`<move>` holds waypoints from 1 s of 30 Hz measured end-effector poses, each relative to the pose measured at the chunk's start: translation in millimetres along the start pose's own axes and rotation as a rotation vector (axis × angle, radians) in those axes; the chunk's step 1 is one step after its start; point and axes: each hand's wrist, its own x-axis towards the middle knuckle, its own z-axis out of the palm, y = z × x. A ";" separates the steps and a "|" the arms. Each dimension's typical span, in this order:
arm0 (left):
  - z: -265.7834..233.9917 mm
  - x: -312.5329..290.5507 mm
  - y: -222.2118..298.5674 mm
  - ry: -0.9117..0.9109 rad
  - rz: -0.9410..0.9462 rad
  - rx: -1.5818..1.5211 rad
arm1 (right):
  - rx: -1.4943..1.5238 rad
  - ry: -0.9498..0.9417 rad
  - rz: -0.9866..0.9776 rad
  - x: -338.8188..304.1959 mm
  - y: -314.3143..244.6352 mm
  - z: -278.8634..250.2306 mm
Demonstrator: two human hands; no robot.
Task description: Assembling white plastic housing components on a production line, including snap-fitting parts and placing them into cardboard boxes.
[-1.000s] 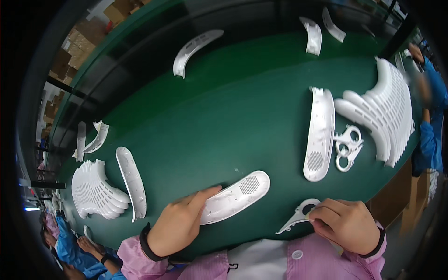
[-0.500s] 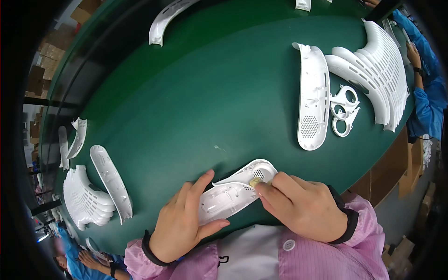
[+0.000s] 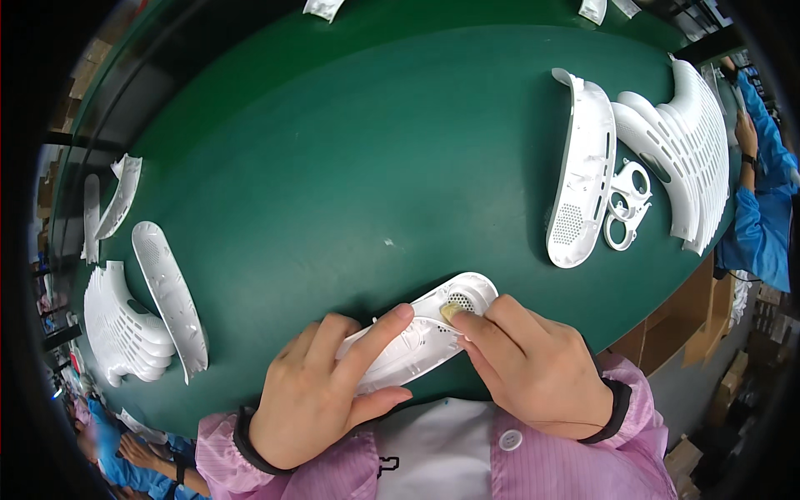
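We have both bare hands at one white shell [image 3: 421, 358], which rests at the near edge of the green table [image 3: 375, 167] with its hollow side up. Our left hand [image 3: 321, 387] grasps the shell's left part, the index finger over its far rim and the thumb along its near one. Our right hand [image 3: 533, 367] is at the shell's right end, fingertips drawn together over a ring part [image 3: 483, 293] that lies inside, its ring around the perforated patch; we cannot tell whether they pinch it or only press on it. A small yellowish bit [image 3: 451, 312] shows at those fingertips.

Left of the shell, we see a long shell [image 3: 171, 300] lying hollow side up, with a stack of slotted shells [image 3: 125, 329] just past it and a curved piece [image 3: 123, 196] farther off. Right of the shell is a cardboard box [image 3: 667, 325], below the table edge. Beyond the shell to the right lie a perforated shell [image 3: 583, 175], ring brackets [image 3: 627, 208] just beside that, and a larger stack [image 3: 696, 158]. Farther right, we make out a co-worker's blue sleeve [image 3: 762, 225]. Farthest beyond the shell, a white piece [image 3: 323, 8] is cut off by the view's upper edge.
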 end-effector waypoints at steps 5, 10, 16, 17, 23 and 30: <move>3.5 2.7 -0.9 0.032 0.010 0.059 | 0.244 -0.078 0.031 10.9 7.8 -13.2; 2.8 1.6 6.4 0.072 -0.003 0.060 | 0.154 -0.074 0.020 7.2 1.5 -8.9; 2.4 5.0 5.8 0.119 0.004 0.080 | -0.113 0.011 -0.056 -2.4 1.0 2.3; 1.2 4.8 7.0 0.108 -0.020 0.071 | -0.141 0.049 -0.061 -3.0 2.0 4.3; -1.7 3.2 7.9 0.130 -0.018 0.114 | -0.173 0.137 -0.056 -5.6 -3.0 14.5; 1.3 -3.5 12.2 0.143 -0.040 0.193 | -0.140 0.108 -0.113 -3.7 -0.4 13.6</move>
